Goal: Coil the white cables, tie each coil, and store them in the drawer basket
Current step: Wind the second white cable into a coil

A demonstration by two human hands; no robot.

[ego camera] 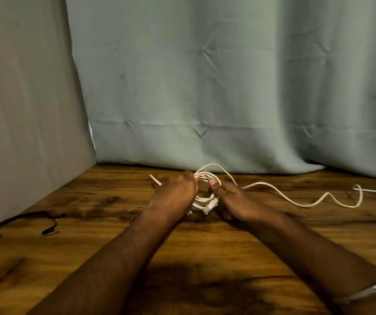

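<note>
A coil of white cable (205,201) is held between both hands, low over the wooden table (91,246). My left hand (174,195) grips the coil's left side with curled fingers. My right hand (230,200) pinches its right side, thumb up on the loops. Clear plugs hang at the coil's lower edge. A loose white tail (296,202) snakes from the coil across the table to the right edge of view. A short white end (155,179) sticks out to the left behind my left hand. No drawer basket is in view.
A black cable (23,220) lies on the table at the left, near a grey wall. A pale green curtain (228,87) hangs along the table's back edge. A bracelet (373,289) is on my right forearm.
</note>
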